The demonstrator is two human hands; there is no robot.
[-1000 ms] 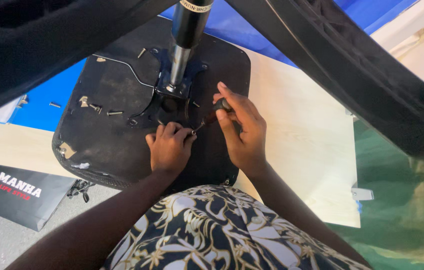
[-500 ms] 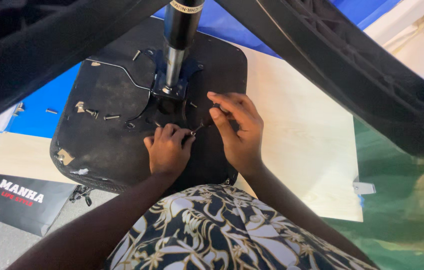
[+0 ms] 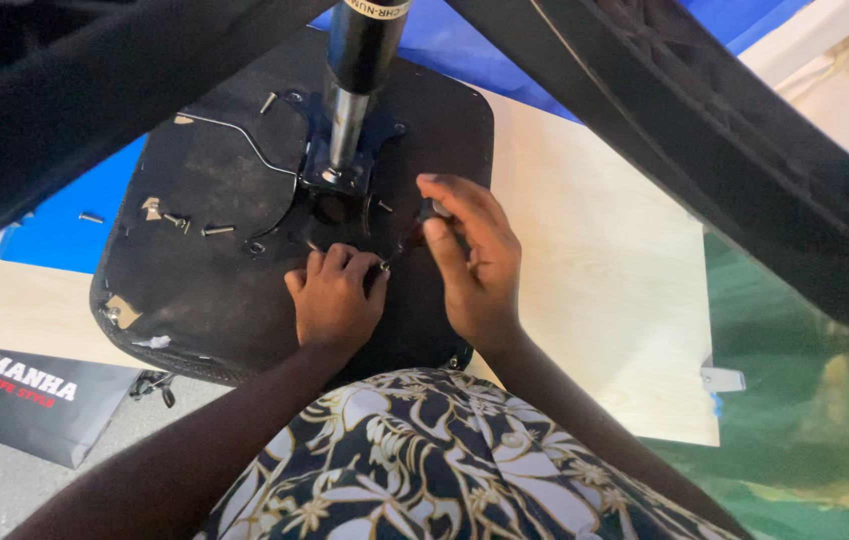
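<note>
Centrally, near the front edge of the upturned black seat base (image 3: 195,290), the left hand (image 3: 333,300) rests curled, fingertips down, while the right hand (image 3: 475,255) grips a small dark-handled screwdriver (image 3: 415,235) (tip angled toward the left fingers), just below the metal column (image 3: 350,110); loose screws (image 3: 190,225) lie leftward.
</note>
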